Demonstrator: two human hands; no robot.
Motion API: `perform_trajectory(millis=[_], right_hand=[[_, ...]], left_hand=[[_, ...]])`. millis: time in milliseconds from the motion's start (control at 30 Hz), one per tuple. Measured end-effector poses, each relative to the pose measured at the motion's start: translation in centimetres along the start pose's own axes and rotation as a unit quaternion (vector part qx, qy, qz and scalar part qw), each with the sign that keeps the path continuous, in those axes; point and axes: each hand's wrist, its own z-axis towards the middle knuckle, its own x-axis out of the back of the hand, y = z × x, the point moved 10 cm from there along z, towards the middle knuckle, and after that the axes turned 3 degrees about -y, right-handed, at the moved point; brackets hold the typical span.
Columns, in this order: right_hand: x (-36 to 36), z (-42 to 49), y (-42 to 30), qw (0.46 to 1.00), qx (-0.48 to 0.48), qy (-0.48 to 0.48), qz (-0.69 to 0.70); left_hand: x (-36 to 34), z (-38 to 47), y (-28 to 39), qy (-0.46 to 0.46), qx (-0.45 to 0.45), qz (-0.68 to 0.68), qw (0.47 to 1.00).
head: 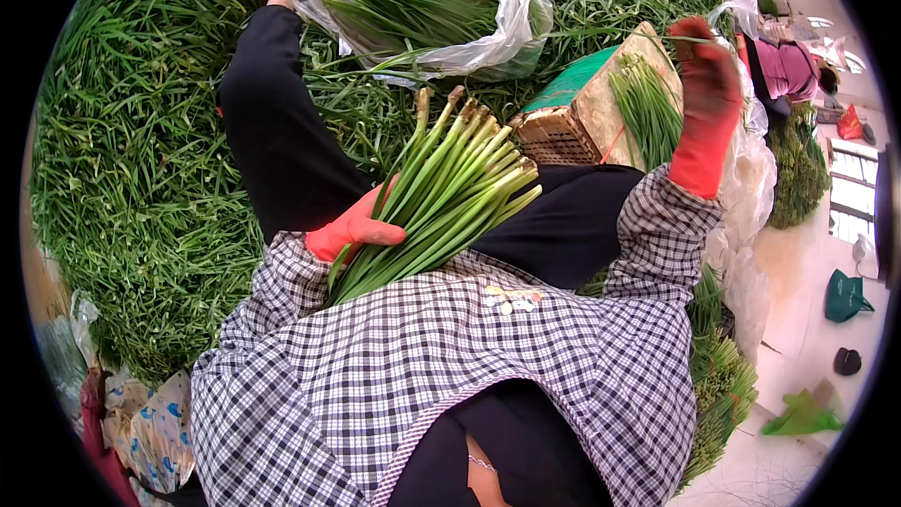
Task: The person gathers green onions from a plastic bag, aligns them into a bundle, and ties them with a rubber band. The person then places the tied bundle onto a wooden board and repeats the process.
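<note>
My left hand (359, 225), in a red glove, is closed round a thick bunch of green leafy stems (450, 190). Their pale and brownish cut ends point up and to the right, and the leaves run down against my checked smock. My right hand (704, 77), gloved in red and blurred, is raised at the upper right, with a thin green leaf passing across its fingers. Whether it grips that leaf I cannot tell. Just left of it, a smaller bunch of green stems (644, 105) lies on the board top of a woven box (552, 134) with a green side.
Loose green leaves (148, 176) cover the floor at left and behind. A clear plastic bag (521, 21) full of leaves stands ahead. Tied bunches (718, 394) lie at my right, beside plastic sheeting (750, 225). Another person (785, 70) bends down at the far right.
</note>
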Motion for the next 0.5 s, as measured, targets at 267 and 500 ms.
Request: perform_trajectory(millis=[267,500], right_hand=[[-17.1,-10.6,11.4,0.860,-0.319,-0.299,-0.263],[-12.0,-10.2,13.0,0.950,-0.312,0.022,0.001]], left_hand=[[-1.4,-0.1,0.2,0.019,0.006,-0.013,1.000],[1.1,-0.6,-0.8,0.035,-0.012,-0.044,0.998]])
